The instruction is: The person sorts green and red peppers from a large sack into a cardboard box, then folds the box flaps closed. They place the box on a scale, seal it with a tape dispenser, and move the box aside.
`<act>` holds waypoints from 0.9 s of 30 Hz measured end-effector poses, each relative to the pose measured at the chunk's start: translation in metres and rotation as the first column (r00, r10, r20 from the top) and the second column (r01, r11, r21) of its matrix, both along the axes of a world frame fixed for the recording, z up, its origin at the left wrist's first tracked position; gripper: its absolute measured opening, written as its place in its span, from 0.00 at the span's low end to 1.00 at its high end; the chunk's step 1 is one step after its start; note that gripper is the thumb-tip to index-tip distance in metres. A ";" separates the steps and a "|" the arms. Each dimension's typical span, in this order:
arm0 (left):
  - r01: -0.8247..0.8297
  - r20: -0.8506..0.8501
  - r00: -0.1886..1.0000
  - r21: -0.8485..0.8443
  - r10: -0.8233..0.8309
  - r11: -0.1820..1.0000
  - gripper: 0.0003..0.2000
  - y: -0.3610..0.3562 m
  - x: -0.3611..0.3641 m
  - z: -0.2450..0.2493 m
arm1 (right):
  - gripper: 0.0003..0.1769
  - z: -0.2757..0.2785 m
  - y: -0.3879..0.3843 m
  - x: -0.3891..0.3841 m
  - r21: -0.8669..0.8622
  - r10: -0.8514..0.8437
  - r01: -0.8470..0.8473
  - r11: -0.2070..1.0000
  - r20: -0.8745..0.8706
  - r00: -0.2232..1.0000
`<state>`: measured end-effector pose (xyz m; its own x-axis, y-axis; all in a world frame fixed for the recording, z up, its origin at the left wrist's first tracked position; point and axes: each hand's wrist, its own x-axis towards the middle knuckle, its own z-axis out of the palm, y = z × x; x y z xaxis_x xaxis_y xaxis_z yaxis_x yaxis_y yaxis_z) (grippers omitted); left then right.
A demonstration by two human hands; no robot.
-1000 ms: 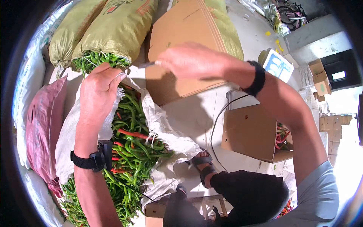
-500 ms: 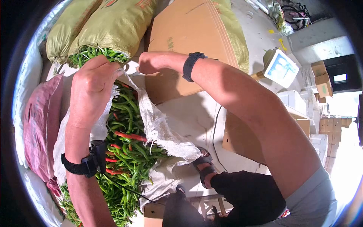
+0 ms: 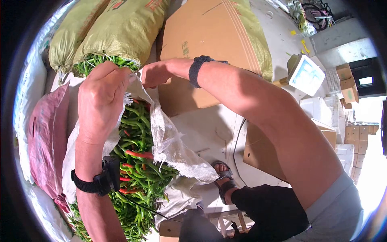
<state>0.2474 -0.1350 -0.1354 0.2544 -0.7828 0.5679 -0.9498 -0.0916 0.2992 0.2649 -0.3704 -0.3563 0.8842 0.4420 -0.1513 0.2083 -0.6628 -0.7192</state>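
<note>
Pinching the white sack's edge (image 3: 142, 90) — left hand (image 3: 100, 99) closed; right hand (image 3: 155, 74) curled, its hold unclear.

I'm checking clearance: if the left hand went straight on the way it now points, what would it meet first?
Probably the green peppers at the mouth of the olive sack, just past the left hand in this view; any height difference is unclear.

Floor gap (image 3: 201, 131) between sack (image 3: 171, 147) and box (image 3: 260, 155)
</note>
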 end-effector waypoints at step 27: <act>0.028 -0.072 0.997 -0.002 -0.028 1.000 0.05 -0.010 -0.006 -0.005 | 0.25 0.096 0.013 -0.011 -0.096 0.010 -0.089 0.991 -0.622 0.783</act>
<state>0.2418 -0.1453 -0.1400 0.2726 -0.7895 0.5499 -0.9281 -0.0652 0.3666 0.2541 -0.3571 -0.2601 0.5595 0.4273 -0.7101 -0.2213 -0.7487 -0.6249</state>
